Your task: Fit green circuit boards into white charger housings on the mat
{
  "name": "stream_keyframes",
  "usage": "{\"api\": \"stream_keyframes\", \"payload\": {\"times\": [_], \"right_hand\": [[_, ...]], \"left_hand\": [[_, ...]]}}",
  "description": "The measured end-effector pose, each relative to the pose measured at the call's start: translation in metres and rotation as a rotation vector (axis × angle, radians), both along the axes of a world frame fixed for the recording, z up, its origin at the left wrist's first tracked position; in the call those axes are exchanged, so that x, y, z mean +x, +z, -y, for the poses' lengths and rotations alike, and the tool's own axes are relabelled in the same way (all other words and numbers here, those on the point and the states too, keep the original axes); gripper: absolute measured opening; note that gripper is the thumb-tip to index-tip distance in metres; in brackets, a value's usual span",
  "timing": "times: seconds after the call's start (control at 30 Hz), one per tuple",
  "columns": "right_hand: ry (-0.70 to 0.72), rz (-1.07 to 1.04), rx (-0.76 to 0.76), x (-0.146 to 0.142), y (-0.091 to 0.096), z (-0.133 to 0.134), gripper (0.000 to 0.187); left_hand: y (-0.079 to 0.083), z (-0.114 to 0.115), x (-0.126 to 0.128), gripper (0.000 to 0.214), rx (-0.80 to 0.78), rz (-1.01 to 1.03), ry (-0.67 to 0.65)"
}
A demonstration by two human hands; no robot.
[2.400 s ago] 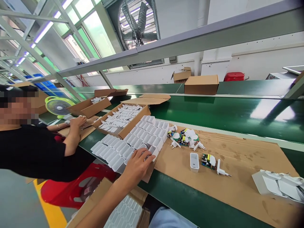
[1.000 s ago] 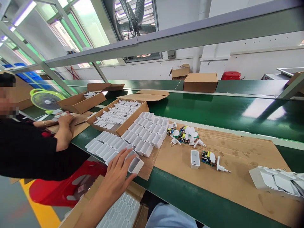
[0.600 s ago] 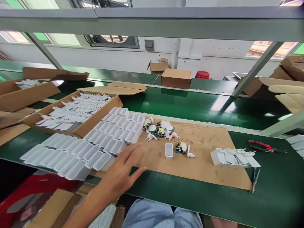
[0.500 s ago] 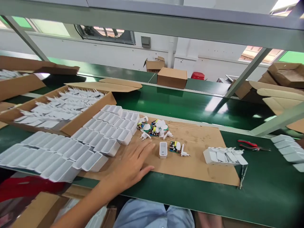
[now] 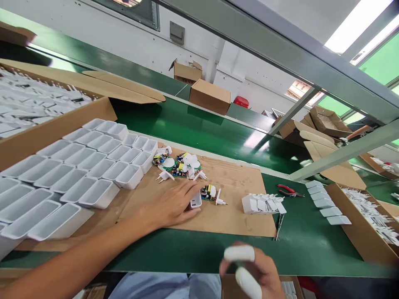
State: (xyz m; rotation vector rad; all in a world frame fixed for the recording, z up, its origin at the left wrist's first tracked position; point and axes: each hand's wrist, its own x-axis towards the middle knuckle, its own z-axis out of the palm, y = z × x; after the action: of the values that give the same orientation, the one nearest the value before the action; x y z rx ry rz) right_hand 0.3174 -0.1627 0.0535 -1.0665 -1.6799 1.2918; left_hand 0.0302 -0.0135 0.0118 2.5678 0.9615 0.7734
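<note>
My left hand [image 5: 176, 203] rests on the cardboard sheet, with its thumb and fingers around a small white open-topped plastic case [image 5: 196, 201]. Part of that case is hidden under the fingers. Just right of it lie a small circuit board [image 5: 208, 192] and a white plug piece [image 5: 220, 198] with two pins. My right hand [image 5: 251, 270] is over the table's front edge, slightly blurred, its thumb and forefinger wearing white covers. Those two fingers are apart, and nothing shows between them. Behind the left hand sits a cluster of circuit boards [image 5: 179, 164] with more plug pieces.
Rows of white cases [image 5: 87, 155] fill the left side. A carton of white parts [image 5: 56, 124] stands behind them. On the right are a white case full of plug pieces [image 5: 263, 204], tweezers [image 5: 279, 226], red-handled pliers [image 5: 289, 191] and another carton [image 5: 358, 224]. A metal frame [image 5: 299, 108] crosses above.
My left hand has closed around the white case that stood beside it. My right hand has come into view at the bottom. The camera view has turned to the right and tilted.
</note>
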Motion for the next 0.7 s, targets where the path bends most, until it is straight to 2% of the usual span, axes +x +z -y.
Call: {"api": "stream_keyframes", "payload": {"times": [0.03, 0.07, 0.1, 0.17, 0.2, 0.27, 0.37, 0.5, 0.63, 0.7], "right_hand": [[-0.046, 0.160, 0.192, -0.006, 0.009, -0.018, 0.028], [-0.124, 0.364, 0.330, -0.013, 0.014, -0.036, 0.034], [-0.133, 0.520, 0.505, -0.020, 0.017, -0.055, 0.039], [-0.078, 0.817, 0.707, -0.031, 0.016, -0.090, 0.033], [-0.039, 0.932, 0.746, -0.036, 0.014, -0.105, 0.027], [0.038, 1.082, 0.730, -0.041, 0.009, -0.129, 0.024], [0.144, 1.136, 0.607, -0.040, 0.004, -0.147, 0.036], [0.192, 1.011, 0.513, -0.028, -0.003, -0.152, 0.044], [0.161, 0.915, 0.530, -0.021, -0.014, -0.151, 0.037], [0.144, 0.890, 0.562, -0.020, -0.019, -0.150, 0.042]], "left_hand": [[-0.003, 0.000, -0.003, 0.065, -0.012, 0.024, 0.008], [-0.004, 0.000, -0.007, 0.067, -0.024, 0.039, 0.016], [-0.005, 0.000, -0.010, 0.068, -0.034, 0.045, 0.027], [-0.005, -0.001, -0.014, 0.071, -0.044, 0.036, 0.044], [-0.004, -0.001, -0.015, 0.071, -0.044, 0.029, 0.054], [-0.002, -0.002, -0.017, 0.071, -0.038, 0.024, 0.058], [0.001, -0.002, -0.018, 0.072, -0.044, 0.020, 0.047], [0.001, 0.000, -0.016, 0.072, -0.053, 0.014, 0.059], [0.003, 0.002, -0.015, 0.075, -0.097, -0.007, 0.069], [0.005, 0.002, -0.016, 0.079, -0.139, -0.025, 0.078]]}}
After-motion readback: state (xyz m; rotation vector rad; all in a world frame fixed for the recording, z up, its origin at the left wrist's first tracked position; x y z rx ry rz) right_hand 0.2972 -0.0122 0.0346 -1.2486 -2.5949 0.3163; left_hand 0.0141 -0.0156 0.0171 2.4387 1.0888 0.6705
